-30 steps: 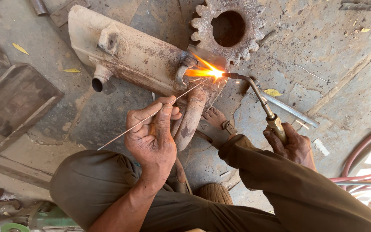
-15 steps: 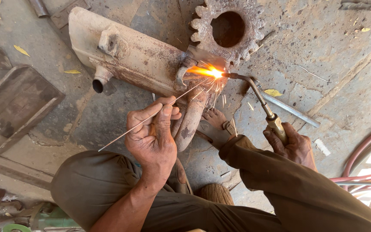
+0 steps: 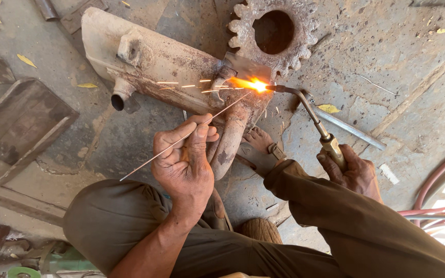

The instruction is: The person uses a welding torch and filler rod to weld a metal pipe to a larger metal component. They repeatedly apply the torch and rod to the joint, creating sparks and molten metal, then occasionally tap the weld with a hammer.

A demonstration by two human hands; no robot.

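I'm squatting in a rough metal workshop: stained concrete floor (image 3: pixel 397 67), a rusty gear (image 3: pixel 276 36), scrap steel plates (image 3: pixel 21 123), gas hoses (image 3: pixel 439 195), my lit torch (image 3: pixel 310 110) spraying sparks.

A thin filler rod (image 3: pixel 181 140) is pinched in the left hand (image 3: pixel 185 159), its tip held at the flame on a rusty metal tank (image 3: pixel 155 64). A torch (image 3: pixel 312 116) is gripped in the right hand (image 3: pixel 354 172). A toothed gear (image 3: pixel 276 33) is seen beyond.
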